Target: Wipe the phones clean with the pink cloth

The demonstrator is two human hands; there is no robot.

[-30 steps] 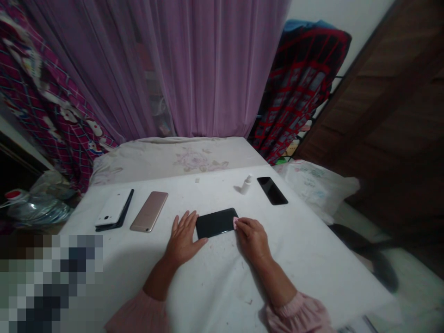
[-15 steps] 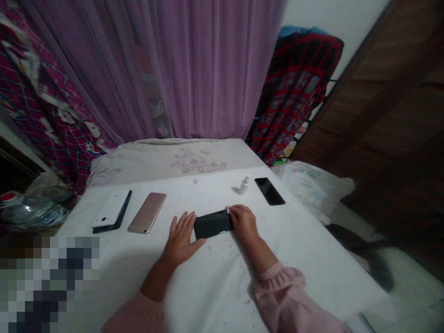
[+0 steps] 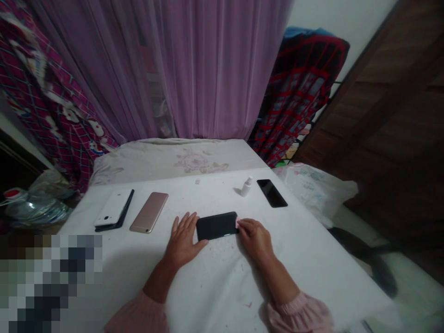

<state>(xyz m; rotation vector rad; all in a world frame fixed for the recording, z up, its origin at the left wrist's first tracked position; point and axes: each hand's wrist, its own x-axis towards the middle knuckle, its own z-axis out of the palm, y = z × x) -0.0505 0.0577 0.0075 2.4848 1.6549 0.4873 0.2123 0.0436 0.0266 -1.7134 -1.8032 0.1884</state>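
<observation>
A black smartphone (image 3: 217, 226) lies flat on a white sheet, its screen side up. My left hand (image 3: 183, 238) rests beside its left end, fingers spread, with the thumb side against the phone's lower edge. At the right end sits my right hand (image 3: 255, 239), pinching a small pink wipe (image 3: 237, 223) against the phone's corner. Most of the wipe is hidden by my fingers.
Further left lie a rose-gold phone (image 3: 149, 212) and a white phone in a dark flip case (image 3: 113, 208). Behind stand a small white spray bottle (image 3: 246, 187) and another black phone (image 3: 272, 193). A pale pillow (image 3: 173, 159) and a purple curtain (image 3: 208, 69) close off the far side.
My right hand has moved from the phone's upper right edge down to its right end, carrying the pink wipe. The left hand has barely moved.
</observation>
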